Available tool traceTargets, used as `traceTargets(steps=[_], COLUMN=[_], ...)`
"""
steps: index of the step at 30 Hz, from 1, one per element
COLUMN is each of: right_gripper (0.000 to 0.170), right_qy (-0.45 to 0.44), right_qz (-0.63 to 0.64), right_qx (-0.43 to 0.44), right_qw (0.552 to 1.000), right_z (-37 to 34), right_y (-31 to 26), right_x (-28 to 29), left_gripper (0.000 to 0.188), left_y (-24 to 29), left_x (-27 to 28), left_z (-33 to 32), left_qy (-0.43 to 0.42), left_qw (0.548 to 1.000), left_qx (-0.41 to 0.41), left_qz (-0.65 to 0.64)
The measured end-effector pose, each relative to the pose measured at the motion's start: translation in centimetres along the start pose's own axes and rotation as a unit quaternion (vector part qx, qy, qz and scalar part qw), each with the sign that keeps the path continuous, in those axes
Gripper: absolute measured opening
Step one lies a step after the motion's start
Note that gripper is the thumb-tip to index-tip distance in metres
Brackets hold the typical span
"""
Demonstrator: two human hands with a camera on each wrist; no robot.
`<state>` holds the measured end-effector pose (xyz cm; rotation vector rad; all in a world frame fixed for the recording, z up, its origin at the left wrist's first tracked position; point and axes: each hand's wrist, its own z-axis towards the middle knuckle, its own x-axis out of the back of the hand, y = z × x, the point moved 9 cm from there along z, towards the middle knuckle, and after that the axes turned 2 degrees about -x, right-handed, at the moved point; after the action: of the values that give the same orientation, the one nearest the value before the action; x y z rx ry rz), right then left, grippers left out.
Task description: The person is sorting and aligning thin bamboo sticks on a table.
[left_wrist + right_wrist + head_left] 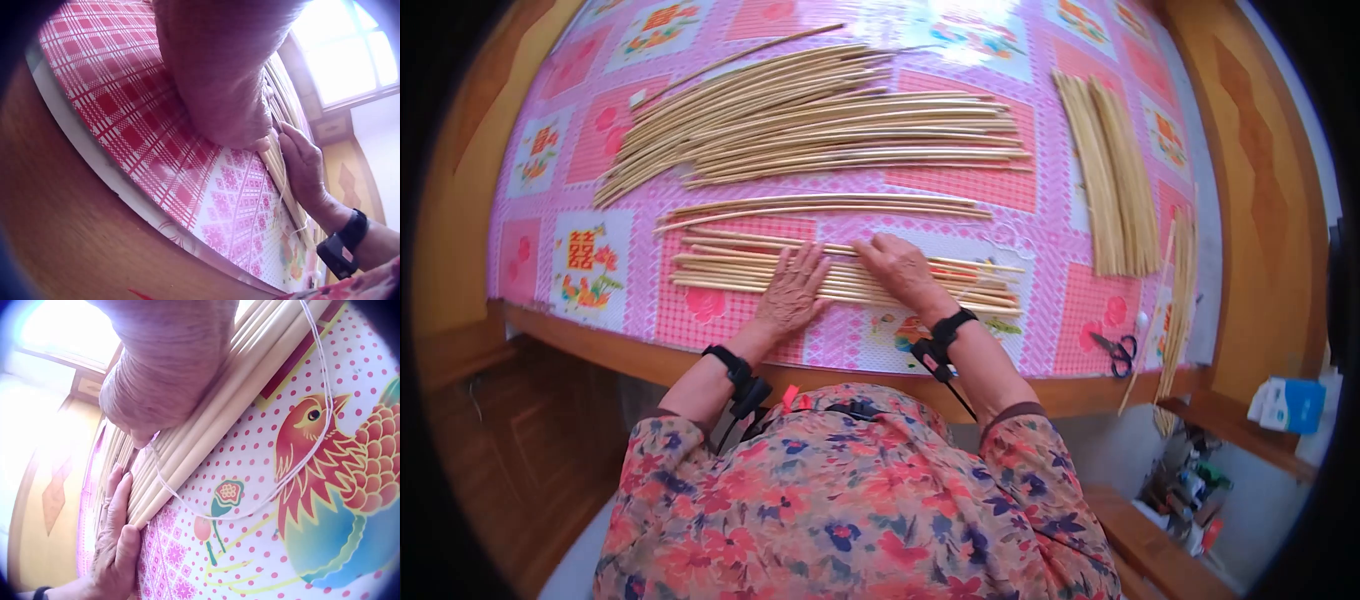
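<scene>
Left hand (793,288) spread on sticks (215,419), center frame; right hand (900,268) curled beside it, pinching string (324,365).

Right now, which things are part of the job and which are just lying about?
In the job:
- left hand, spread over the sticks
- right hand, fingertips at the white string

Just lying about, it seems:
- scissors, maybe useful later
- standing-apart stick bundles on the right, perhaps spares
- blue-and-white packet
</scene>
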<state>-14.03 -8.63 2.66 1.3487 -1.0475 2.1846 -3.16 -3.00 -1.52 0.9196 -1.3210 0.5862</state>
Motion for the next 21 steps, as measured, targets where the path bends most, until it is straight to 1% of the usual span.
traceTargets(steps=[1, 2, 4, 5, 8, 10, 14, 18, 20, 21], right_gripper=[0.019, 0.02, 0.021, 0.022, 0.021, 0.021, 0.021, 0.02, 0.019, 0.019], right_qy=[-0.015, -0.03, -0.029, -0.028, -0.01, -0.014, -0.006, -0.005, 0.004, 0.003], right_qz=[-0.015, -0.035, -0.035, -0.05, -0.044, -0.048, -0.043, -0.042, -0.04, -0.042], right_qx=[-0.005, -0.015, -0.004, -0.011, 0.004, -0.001, -0.002, -0.009, 0.005, 0.002], right_qw=[1.0, 0.999, 0.999, 0.998, 0.999, 0.999, 0.999, 0.999, 0.999, 0.999], right_z=[0.0, 0.1, 0.2, 0.0, 0.1, 0.0, 0.0, 0.1, 0.2, 0.3], right_y=[-0.1, 0.0, -0.1, 0.2, -0.1, -0.1, 0.0, 0.2, -0.2, -0.3], right_x=[-0.3, -0.6, -0.9, -1.0, -0.4, -0.4, -0.5, -0.2, 0.5, 1.1], left_gripper=[0.064, 0.064, 0.062, 0.062, 0.063, 0.063, 0.063, 0.061, 0.055, 0.042], left_y=[0.0, -0.5, 0.0, -0.2, 0.2, 0.2, 0.2, 0.2, -0.3, -0.1], left_x=[0.2, 0.3, 0.4, 0.4, 0.4, 0.7, 1.1, 2.7, 4.9, 6.3], left_z=[0.2, 0.2, 0.1, -0.1, 0.2, 0.1, 0.1, 0.8, 1.5, 2.2], left_qy=[-0.012, -0.013, 0.007, 0.007, 0.018, 0.028, 0.025, 0.021, 0.09, 0.136], left_qw=[1.0, 0.999, 1.0, 1.0, 1.0, 0.999, 0.998, 0.998, 0.995, 0.991], left_qx=[0.009, 0.031, 0.005, 0.009, -0.002, -0.003, 0.003, 0.005, 0.004, 0.002], left_qz=[-0.016, -0.003, -0.014, -0.014, -0.006, -0.018, -0.049, -0.063, -0.054, -0.014])
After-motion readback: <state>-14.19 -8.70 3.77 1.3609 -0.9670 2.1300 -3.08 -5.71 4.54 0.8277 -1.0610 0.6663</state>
